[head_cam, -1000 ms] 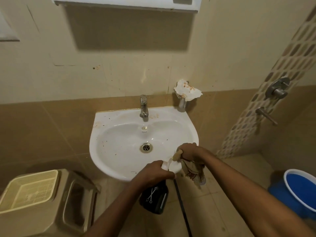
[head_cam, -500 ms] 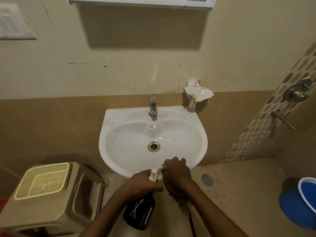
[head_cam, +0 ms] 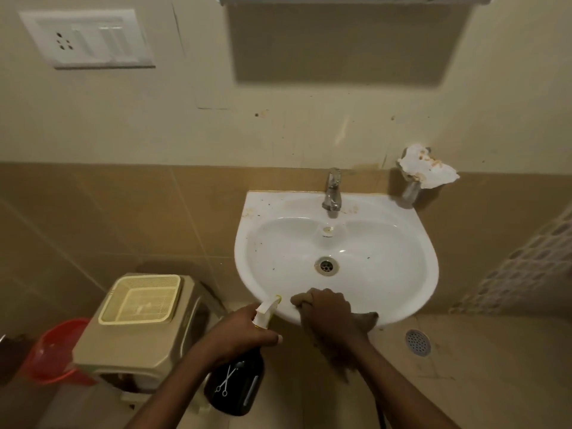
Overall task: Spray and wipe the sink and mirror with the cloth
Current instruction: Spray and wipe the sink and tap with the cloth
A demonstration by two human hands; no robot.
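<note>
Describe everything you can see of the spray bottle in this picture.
The spray bottle has a dark, glossy body printed with a white scissors emblem, and a pale trigger head tipped in yellow. The left hand grips its neck, holding it tilted, nozzle aimed at the near rim of the sink. It hangs in the air below the basin, touching nothing else.

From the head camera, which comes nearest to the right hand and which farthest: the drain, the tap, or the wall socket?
From the right hand, which rests on the sink's front rim:
1. Drain, in the basin just beyond it.
2. Tap, at the sink's back edge.
3. Wall socket, high on the wall, upper left.
</note>
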